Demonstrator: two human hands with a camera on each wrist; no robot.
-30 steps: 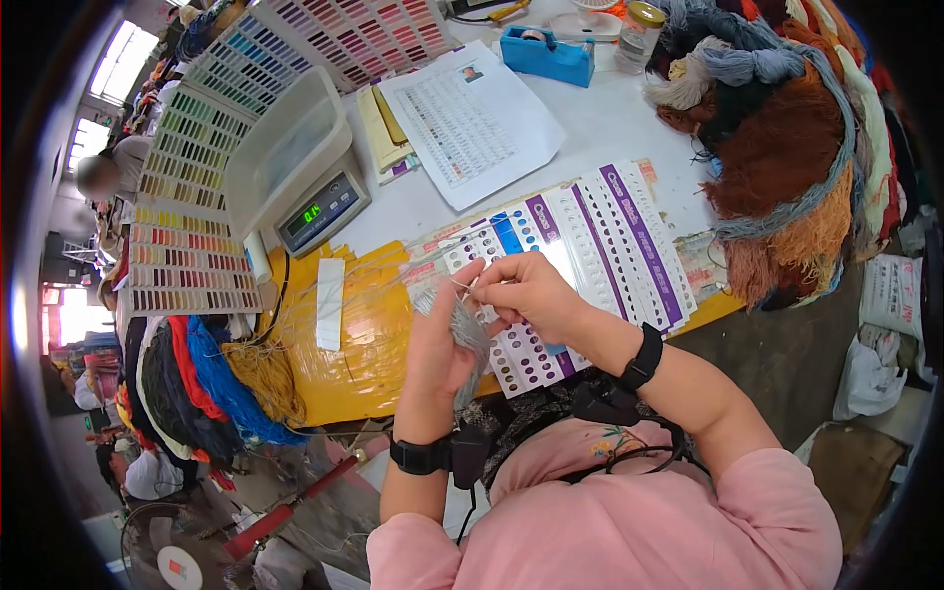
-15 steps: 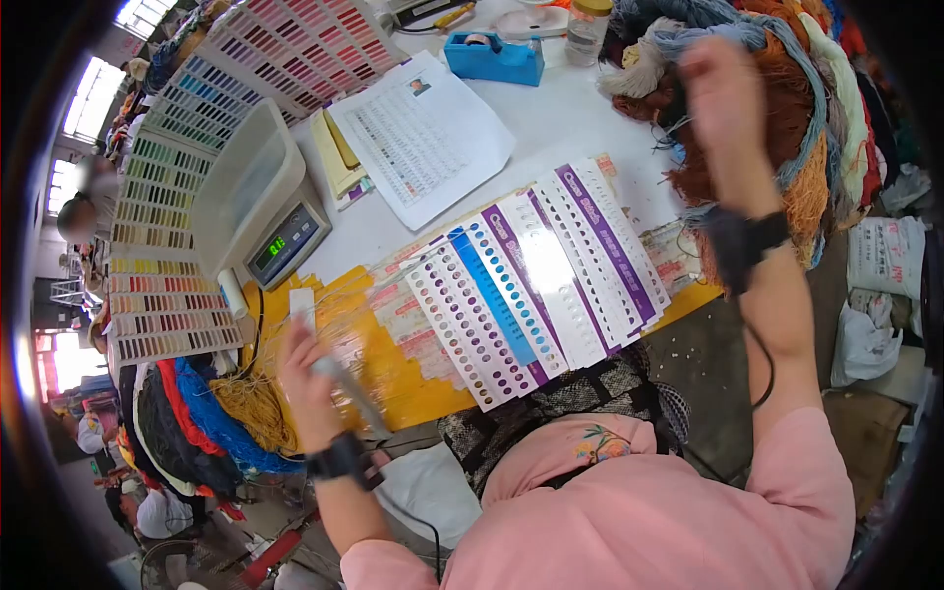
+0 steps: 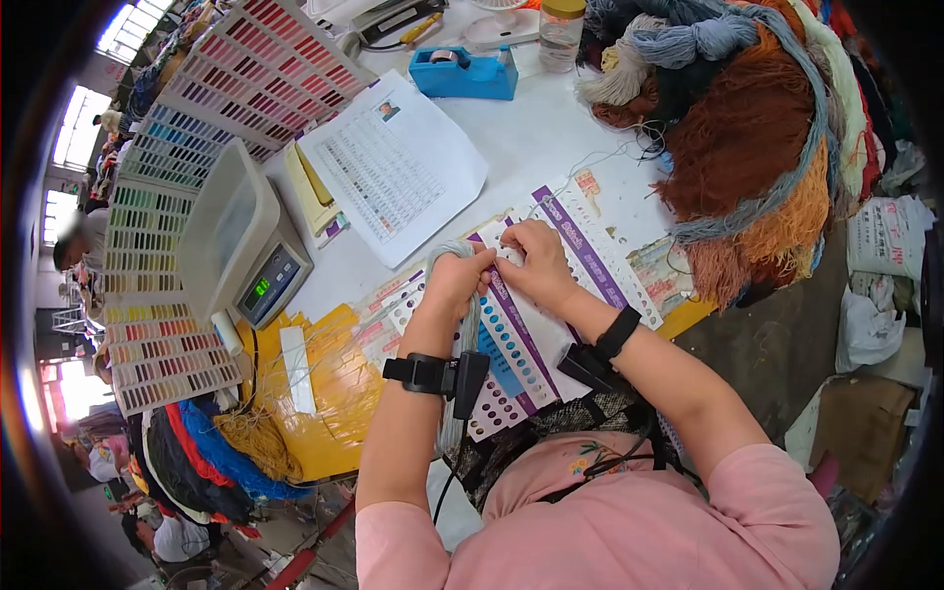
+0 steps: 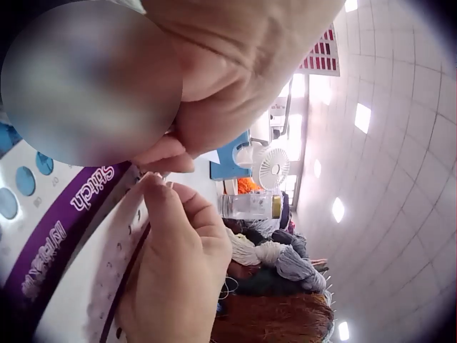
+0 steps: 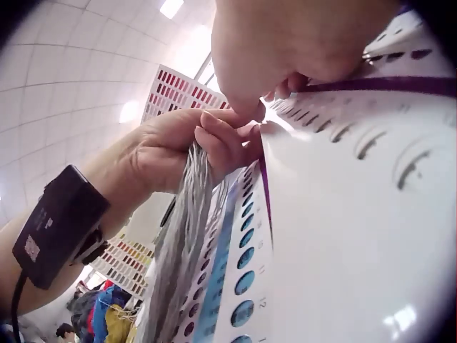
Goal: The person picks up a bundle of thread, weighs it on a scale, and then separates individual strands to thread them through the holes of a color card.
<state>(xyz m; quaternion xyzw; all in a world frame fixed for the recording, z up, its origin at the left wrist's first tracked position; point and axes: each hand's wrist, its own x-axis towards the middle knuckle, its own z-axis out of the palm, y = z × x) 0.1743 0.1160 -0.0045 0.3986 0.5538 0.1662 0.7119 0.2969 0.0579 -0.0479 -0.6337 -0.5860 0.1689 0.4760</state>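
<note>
A hank of grey thread (image 5: pixel 178 236) is looped over my left hand (image 3: pixel 454 282) and hangs down past the wrist; the fingers curl on it. My right hand (image 3: pixel 539 264) pinches the top edge of a white punched thread card (image 5: pixel 343 229) with a purple band. Both hands' fingertips meet at that edge. In the left wrist view, the right thumb and forefinger (image 4: pixel 168 207) come together at the card; what lies right between the tips is hidden. The card is tilted up over other punched cards (image 3: pixel 501 418) carrying blue and purple thread samples.
Left stand a scale with a plastic tub (image 3: pixel 236 221) and colour chart boards (image 3: pixel 157 236). Behind are printed sheets (image 3: pixel 393 167), a blue tape dispenser (image 3: pixel 462 74) and a jar (image 3: pixel 561 39). Yarn hanks (image 3: pixel 737 147) pile at right; more hanks (image 3: pixel 192 433) hang at left.
Half a second ago the hands were apart, the left over the yellow table edge with the grey hank, the right at the yarn pile. Both have come together over the cards, and one card is raised.
</note>
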